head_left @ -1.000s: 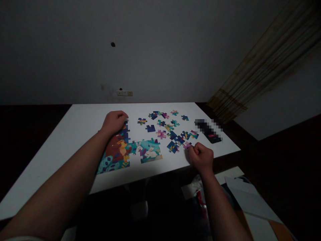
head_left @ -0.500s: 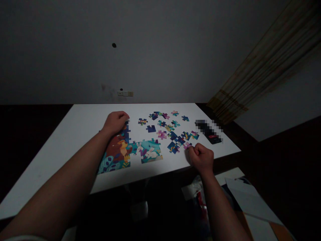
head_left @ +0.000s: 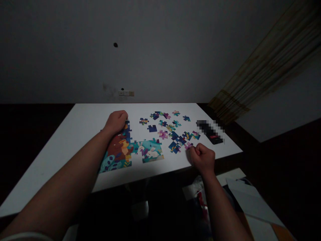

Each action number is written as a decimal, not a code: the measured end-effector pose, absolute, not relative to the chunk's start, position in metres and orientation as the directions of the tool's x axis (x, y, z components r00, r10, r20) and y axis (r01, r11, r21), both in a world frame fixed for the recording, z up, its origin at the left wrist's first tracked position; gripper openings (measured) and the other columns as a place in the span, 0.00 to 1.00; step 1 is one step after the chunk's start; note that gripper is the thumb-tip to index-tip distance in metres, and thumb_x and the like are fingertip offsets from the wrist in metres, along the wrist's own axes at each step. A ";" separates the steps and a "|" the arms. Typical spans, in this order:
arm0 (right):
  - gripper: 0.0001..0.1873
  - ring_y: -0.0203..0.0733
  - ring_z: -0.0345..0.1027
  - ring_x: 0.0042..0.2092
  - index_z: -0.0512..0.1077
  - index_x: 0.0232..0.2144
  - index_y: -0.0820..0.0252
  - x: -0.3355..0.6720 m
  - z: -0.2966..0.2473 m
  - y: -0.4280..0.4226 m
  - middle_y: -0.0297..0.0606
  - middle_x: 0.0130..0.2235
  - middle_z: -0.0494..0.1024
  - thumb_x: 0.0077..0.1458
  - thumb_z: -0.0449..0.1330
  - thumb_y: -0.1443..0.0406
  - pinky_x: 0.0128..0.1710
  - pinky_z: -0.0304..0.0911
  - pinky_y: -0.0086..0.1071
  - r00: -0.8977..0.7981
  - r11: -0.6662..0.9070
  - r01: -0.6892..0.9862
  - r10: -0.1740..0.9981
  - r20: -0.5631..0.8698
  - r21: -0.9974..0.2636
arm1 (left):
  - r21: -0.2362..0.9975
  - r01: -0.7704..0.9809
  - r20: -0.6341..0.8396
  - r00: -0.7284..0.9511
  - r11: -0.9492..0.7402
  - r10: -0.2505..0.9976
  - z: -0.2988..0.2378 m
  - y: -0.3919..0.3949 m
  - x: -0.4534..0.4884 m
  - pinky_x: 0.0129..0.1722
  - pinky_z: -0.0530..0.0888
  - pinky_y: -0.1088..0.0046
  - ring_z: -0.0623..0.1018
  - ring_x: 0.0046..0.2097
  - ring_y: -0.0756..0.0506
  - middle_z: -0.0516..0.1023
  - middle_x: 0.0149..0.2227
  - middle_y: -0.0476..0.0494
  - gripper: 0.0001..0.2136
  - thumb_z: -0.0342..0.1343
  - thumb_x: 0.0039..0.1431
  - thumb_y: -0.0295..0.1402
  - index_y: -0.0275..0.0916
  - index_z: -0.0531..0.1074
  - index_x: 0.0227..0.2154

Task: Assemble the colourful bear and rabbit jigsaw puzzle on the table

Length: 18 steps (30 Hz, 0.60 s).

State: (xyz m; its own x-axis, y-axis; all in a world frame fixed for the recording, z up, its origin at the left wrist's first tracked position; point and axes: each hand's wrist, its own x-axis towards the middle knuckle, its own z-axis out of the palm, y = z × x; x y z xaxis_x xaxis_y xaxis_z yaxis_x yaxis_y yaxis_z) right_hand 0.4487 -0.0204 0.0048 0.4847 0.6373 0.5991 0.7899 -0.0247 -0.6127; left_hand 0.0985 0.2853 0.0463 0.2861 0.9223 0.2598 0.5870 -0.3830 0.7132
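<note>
My left hand [head_left: 117, 121] is closed, knuckles up, over the far edge of the joined jigsaw section [head_left: 120, 147], which shows a brown bear and leaves. Its fingertips are turned away, so whatever they hold or press is hidden. Joined to that section on the right is a part with two white rabbits [head_left: 151, 152]. My right hand [head_left: 202, 156] rests as a fist on the near edge of the table, with no piece showing in it. Just beyond its knuckles lies a pink puzzle piece [head_left: 188, 145]. A dark blue piece [head_left: 152, 128] lies apart, between the hands.
Several loose puzzle pieces [head_left: 173, 135] are scattered over the middle of the white table [head_left: 57, 140]. A dark, partly pixelated object [head_left: 216, 139] lies at the right. Below the table's right edge are papers or boards [head_left: 247, 197] and a plastic bag [head_left: 197, 187].
My left hand has curled slightly further at the far edge of the joined section. The right fist stays in place. The whole view has shifted a little.
</note>
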 end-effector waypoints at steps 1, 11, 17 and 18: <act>0.26 0.39 0.51 0.21 0.52 0.18 0.45 0.449 0.005 -0.020 0.27 0.17 0.55 0.58 0.65 0.56 0.26 0.52 0.39 0.484 -0.026 0.791 0.638 0.599 -0.612 | 0.713 0.588 0.260 0.286 -0.383 0.922 0.046 0.286 0.098 0.45 0.77 0.60 0.80 0.40 0.36 0.79 0.30 0.42 0.13 0.52 0.60 0.44 0.47 0.75 0.24; 0.26 0.39 0.50 0.21 0.52 0.19 0.46 0.450 0.003 -0.021 0.26 0.17 0.55 0.58 0.65 0.57 0.26 0.52 0.38 0.480 -0.023 0.794 0.637 0.603 -0.607 | 0.704 0.567 0.287 0.323 -0.427 0.902 0.043 0.289 0.098 0.48 0.78 0.59 0.81 0.41 0.36 0.81 0.31 0.41 0.11 0.52 0.59 0.43 0.47 0.74 0.26; 0.27 0.39 0.51 0.21 0.52 0.19 0.46 0.450 0.003 -0.021 0.27 0.17 0.55 0.59 0.65 0.56 0.26 0.52 0.38 0.472 -0.025 0.800 0.644 0.603 -0.600 | 0.704 0.558 0.292 0.335 -0.439 0.896 0.040 0.292 0.097 0.49 0.77 0.57 0.82 0.41 0.35 0.83 0.32 0.41 0.09 0.53 0.56 0.40 0.46 0.78 0.28; 0.27 0.39 0.51 0.21 0.52 0.19 0.45 0.451 0.003 -0.021 0.27 0.17 0.55 0.59 0.65 0.56 0.27 0.52 0.39 0.473 -0.030 0.801 0.644 0.602 -0.597 | 0.703 0.558 0.292 0.338 -0.441 0.894 0.039 0.293 0.097 0.49 0.77 0.57 0.82 0.41 0.35 0.83 0.32 0.42 0.09 0.53 0.55 0.39 0.46 0.78 0.28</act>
